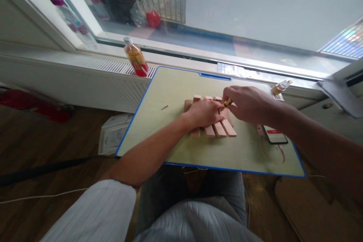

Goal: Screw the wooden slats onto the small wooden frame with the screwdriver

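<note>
A small wooden piece made of several pale slats [219,130] laid side by side over crosspieces rests on the folding table [176,83]. My left hand [202,113] lies across the slats and presses them, its fingertips beside a screwdriver's tip. Closed round the yellow-and-black handle of that screwdriver [227,102] is my right hand [249,103]. The screwdriver slants down to the slats near my left fingers. Its tip, and any screw under it, are too small and covered to make out.
A small thin dark item [165,107] lies left of the slats. On the right are a phone [274,135] and a pink cord [279,157]. A drink bottle [136,58] stands on the ledge by the window; another bottle [280,87] is behind the table's right corner.
</note>
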{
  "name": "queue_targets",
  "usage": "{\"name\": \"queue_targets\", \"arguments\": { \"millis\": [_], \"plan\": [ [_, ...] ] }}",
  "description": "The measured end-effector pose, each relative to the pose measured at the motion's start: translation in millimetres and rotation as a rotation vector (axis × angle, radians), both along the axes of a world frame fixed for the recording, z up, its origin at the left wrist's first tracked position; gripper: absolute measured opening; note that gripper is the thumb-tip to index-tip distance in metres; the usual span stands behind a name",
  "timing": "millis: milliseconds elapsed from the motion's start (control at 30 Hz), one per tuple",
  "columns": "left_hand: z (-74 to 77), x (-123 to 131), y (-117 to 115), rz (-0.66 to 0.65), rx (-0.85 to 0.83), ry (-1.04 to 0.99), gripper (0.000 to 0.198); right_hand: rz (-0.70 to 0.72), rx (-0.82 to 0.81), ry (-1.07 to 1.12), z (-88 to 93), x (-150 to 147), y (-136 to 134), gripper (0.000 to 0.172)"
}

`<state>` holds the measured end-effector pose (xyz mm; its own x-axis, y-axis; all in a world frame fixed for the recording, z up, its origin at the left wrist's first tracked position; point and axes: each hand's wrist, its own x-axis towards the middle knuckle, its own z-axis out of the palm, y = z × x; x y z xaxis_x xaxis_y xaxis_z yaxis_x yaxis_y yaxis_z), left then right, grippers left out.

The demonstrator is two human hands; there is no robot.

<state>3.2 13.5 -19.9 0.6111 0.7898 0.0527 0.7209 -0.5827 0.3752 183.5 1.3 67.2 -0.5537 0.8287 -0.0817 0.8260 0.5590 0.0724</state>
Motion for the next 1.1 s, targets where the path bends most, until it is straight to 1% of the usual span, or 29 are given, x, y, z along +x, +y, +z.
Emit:
{"name": "queue_targets", "arguments": {
  "millis": [67, 200, 267, 367, 433, 533, 633, 700, 767, 867, 900, 967, 1067, 1100],
  "plan": [
    [0.4, 0.7, 0.6, -0.002, 0.002, 0.01, 0.035, -0.05, 0.021, -0.057, -1.8, -6.3, -4.9, 0.023],
    [-0.5, 2.0, 2.0, 0.002, -0.006, 0.017, 0.034, -0.19, 0.06, -0.136, -2.1, -13.5, -8.9, 0.033],
    [-0.8, 2.1, 2.0, 0.009, -0.009, 0.017, 0.034, -0.165, 0.034, -0.088, -0.6, -10.2, -6.6, 0.028],
    [-0.7, 1.2, 1.5, 0.008, -0.003, 0.017, 0.032, -0.036, -0.042, 0.025, 0.5, -1.8, -2.1, 0.018],
    [-0.7, 0.4, 1.2, 0.001, -0.002, 0.005, 0.032, 0.012, -0.042, 0.055, -1.1, 1.0, -1.3, 0.019],
    [-1.2, -0.1, 1.7, -0.006, 0.003, -0.017, 0.034, -0.01, 0.032, -0.013, -5.3, -3.0, -4.5, 0.022],
    [-1.2, 0.6, 2.5, -0.022, 0.013, -0.004, 0.035, -0.109, 0.076, -0.134, -6.1, -10.4, -9.3, 0.028],
    [-0.8, 1.2, 2.5, -0.019, 0.009, 0.019, 0.035, -0.166, 0.075, -0.153, -3.5, -12.0, -10.9, 0.032],
    [-0.3, 1.4, 1.9, -0.008, 0.0, 0.029, 0.034, -0.138, 0.03, -0.107, -0.4, -10.1, -10.4, 0.029],
    [-0.1, 1.0, 0.9, -0.005, -0.009, 0.009, 0.033, -0.015, -0.051, -0.007, 0.0, -5.6, -7.1, 0.023],
    [-0.3, 0.8, 0.9, -0.005, -0.01, 0.001, 0.033, 0.002, -0.053, 0.007, -1.3, -5.1, -5.8, 0.023],
    [-0.9, 0.3, 1.3, -0.009, -0.007, -0.006, 0.034, -0.044, 0.001, -0.009, -4.5, -5.7, -3.9, 0.023],
    [-2.2, -0.3, 2.8, -0.029, -0.001, -0.003, 0.036, -0.184, 0.09, -0.084, -6.1, -7.0, -2.2, 0.035],
    [-2.6, -0.4, 3.3, -0.036, 0.0, -0.004, 0.037, -0.206, 0.099, -0.095, -5.3, -6.4, -1.8, 0.038]
  ]
}}
